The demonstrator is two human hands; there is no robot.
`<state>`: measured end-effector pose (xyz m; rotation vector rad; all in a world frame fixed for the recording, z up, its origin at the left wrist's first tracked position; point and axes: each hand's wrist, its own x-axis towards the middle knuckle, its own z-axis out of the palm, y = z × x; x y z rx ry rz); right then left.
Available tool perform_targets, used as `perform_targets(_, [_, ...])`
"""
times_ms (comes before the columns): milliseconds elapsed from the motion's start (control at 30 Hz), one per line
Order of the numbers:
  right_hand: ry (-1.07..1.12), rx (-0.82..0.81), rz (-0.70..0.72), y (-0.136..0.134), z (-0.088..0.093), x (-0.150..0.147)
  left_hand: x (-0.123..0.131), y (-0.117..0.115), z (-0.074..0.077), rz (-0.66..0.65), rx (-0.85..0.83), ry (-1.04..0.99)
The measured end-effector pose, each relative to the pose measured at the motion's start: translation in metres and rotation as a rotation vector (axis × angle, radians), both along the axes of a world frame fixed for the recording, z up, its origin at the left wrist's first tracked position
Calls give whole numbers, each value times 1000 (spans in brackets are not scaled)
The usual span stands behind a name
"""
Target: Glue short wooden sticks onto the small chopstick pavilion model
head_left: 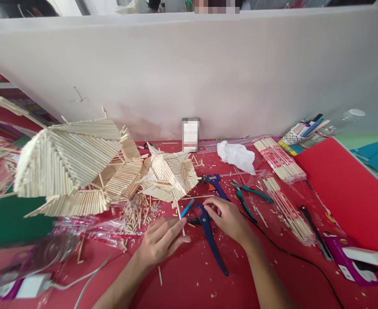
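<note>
My left hand [163,239] is closed at the fingertips around a thin wooden stick [178,209]. That stick stands out from the front of a small star-shaped model [166,174] built from wooden sticks. A blue marker-like piece [188,207] lies just past my left fingertips. My right hand [226,218] has its fingers curled together beside the jaw of a blue-handled cutter [212,244]; what they pinch, if anything, is too small to make out. The cutter lies on the red table [189,281] between my hands.
A larger stick-built roof [69,154] stands at left, near loose stick offcuts [139,216]. Right of centre lie a blue glue gun [219,186], green-handled pliers [253,195], crumpled tissue [236,155], stick packs [279,159] and a black cutter knife [316,231]. A phone [190,135] leans on the wall.
</note>
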<state>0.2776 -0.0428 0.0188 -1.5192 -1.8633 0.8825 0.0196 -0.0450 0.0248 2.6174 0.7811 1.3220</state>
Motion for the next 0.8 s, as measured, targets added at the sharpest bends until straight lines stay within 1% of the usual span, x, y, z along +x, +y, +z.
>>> perform_targets(367, [-19,16,-32,2,-7,9,-1,1,0,6,-1,14])
perform_targets(433, [-36,54,-35,4,-8,8,-1,1,-1,8,-3,17])
perform_targets(500, [-75,127,-10,5,-10,2,-2,1,-1,10,-3,22])
perform_targets(567, [-158,208,85,6,-11,-10,-2,1,0,11,2,25])
perform_targets(633, [-280,262,239,7,-11,-24,-1,0,0,15,6,30])
perform_targets(733, [-462,290,426,10,-11,-42,-1,0,1,22,3,44])
perform_targets(800, [-541,290,489,16,-10,-49,0,0,1,25,0,52])
